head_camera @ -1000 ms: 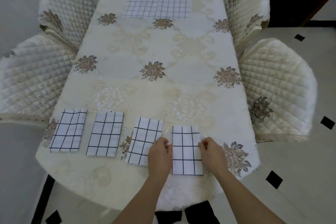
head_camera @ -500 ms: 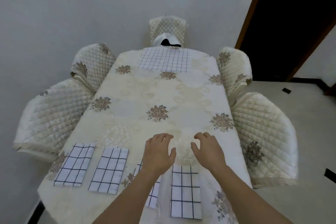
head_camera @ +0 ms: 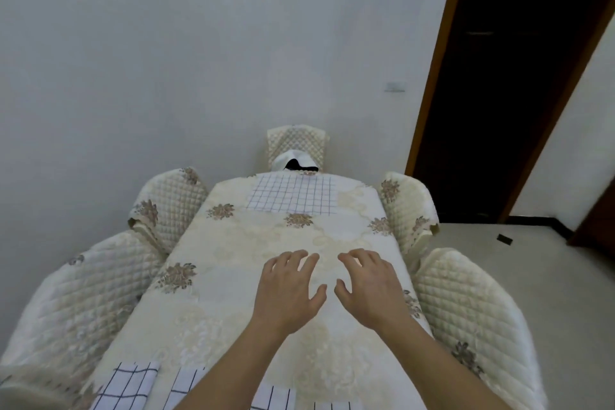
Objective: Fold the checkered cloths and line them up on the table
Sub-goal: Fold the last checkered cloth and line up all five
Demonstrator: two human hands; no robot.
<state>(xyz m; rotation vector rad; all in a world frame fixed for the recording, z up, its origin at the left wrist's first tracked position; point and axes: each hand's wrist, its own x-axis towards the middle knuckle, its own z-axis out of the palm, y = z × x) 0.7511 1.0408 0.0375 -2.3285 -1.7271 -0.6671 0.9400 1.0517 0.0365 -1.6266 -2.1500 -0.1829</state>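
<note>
Hands — left hand (head_camera: 288, 289), right hand (head_camera: 369, 289) — loosely spread, empty, perhaps just above the table (head_camera: 233, 243).

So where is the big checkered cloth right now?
The big checkered cloth lies flat at the far end of the table in the head view, just before the end chair, beyond the left hand and right hand.

Left hand (head_camera: 289, 293): centre of frame, back uppermost, fingers spread and loosely bent, pointing toward the top of the frame; holds nothing. Right hand (head_camera: 369, 288): just right of it, same pose, thumb turned inward, apart from the left thumb. Both bare forearms run from the lower edge, converging upward.
</note>
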